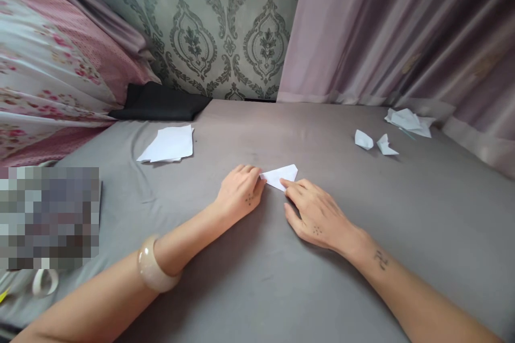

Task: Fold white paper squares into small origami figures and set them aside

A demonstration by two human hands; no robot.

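Observation:
A small folded piece of white paper (277, 176) lies on the grey cloth surface (241, 289), between my two hands. My left hand (240, 193) pinches its narrow left end, with the thumb and fingers together. From the right, my right hand (316, 214) presses the paper's lower edge with the index fingertip. Its fingers are stretched out and its thumb is apart, resting near the cloth. The underside of the paper is hidden.
A stack of white paper (171, 143) lies at the back left, before a black cloth (161, 102). Folded paper pieces (364, 140) and a pile of paper (408, 119) lie at the back right. A tape roll (45, 282) is at the left edge. Curtains (354, 27) hang behind.

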